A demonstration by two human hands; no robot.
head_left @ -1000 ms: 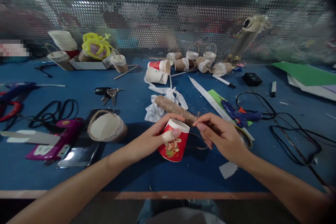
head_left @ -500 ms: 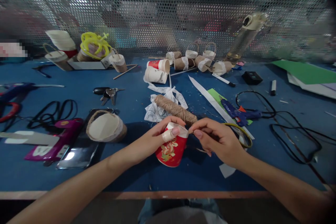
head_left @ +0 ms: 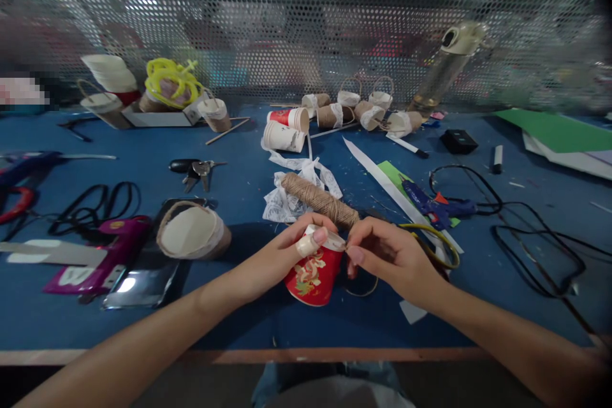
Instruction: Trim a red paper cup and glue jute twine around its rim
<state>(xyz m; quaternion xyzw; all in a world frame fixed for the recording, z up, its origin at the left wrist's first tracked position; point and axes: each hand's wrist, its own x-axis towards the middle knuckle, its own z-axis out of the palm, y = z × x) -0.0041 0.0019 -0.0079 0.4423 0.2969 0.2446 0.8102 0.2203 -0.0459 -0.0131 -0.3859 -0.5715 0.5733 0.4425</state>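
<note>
My left hand (head_left: 302, 243) grips a red paper cup (head_left: 313, 280) at its rim, thumb across the upper side. The cup is printed with a pale flower pattern and stands tilted. At the rim's right side, my right hand (head_left: 389, 255) is closed in a pinch on a thin strand of jute twine (head_left: 366, 294), part of which loops below the fingers. The very end at the fingertips is mostly hidden. Just behind both hands lies a roll of jute twine (head_left: 318, 197), resting on crumpled white lace ribbon (head_left: 287, 201).
A twine-rimmed cup (head_left: 194, 233) stands left beside a black phone (head_left: 143, 277) and a purple glue gun (head_left: 102, 255). Keys (head_left: 198, 169) lie behind them. On the right are a blue glue gun (head_left: 437, 207) and black cables (head_left: 540, 255). Several small twine-wrapped baskets (head_left: 368, 115) line the back.
My right hand has shifted slightly and its fingers have curled at the cup's rim. The twine now hangs in a wider loop below it. The left hand keeps hold of the cup.
</note>
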